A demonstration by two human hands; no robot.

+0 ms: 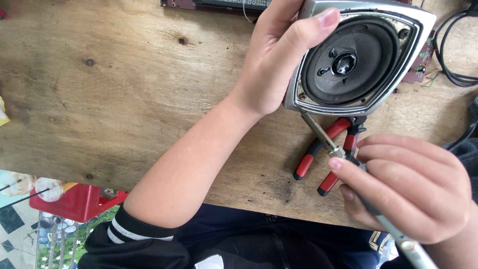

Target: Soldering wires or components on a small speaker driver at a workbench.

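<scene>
A right hand (413, 187) closes its grip around the shaft of a screwdriver (348, 159), fingers wrapped tight near the metal collar, the handle running back past the wrist toward the lower edge of view. Just beyond the fingertips, red-handled pliers (323, 154) lie flat on the wooden tabletop (124, 99), partly under the screwdriver shaft. The tip of the tool reaches the lower left corner of a speaker (356, 57), a black cone set in a silver, roughly diamond-shaped frame. A left hand (279, 60) grips that frame along its left edge, thumb hooked over the top rim, the palm closed against the side, holding the speaker tilted off the tabletop. Past the speaker, black cables (450, 50) and the edge of a dark red circuit board (418, 74) rest on the wood.
</scene>
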